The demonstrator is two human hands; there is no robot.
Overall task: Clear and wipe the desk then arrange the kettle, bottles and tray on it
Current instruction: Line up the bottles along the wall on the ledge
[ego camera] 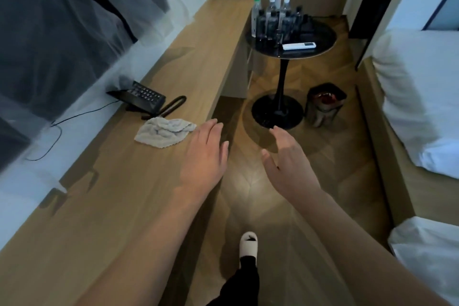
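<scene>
No writing on the bottles (pixel 273 17) can be read; they stand upright, clustered on the round black side table (pixel 323 32) far right, beside a white remote (pixel 299 45). The long wooden worktop (pixel 173 69) runs near to far, with a crumpled cloth (pixel 164 133) and a phone (pixel 142 97). Left hand (pixel 205 156) and right hand (pixel 289 156) hover, each grip apart, fingers straight.

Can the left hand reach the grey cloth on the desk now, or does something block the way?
Probably yes. The left hand is open over the desk, the cloth lies just beyond its fingers, and nothing stands between them.
</scene>
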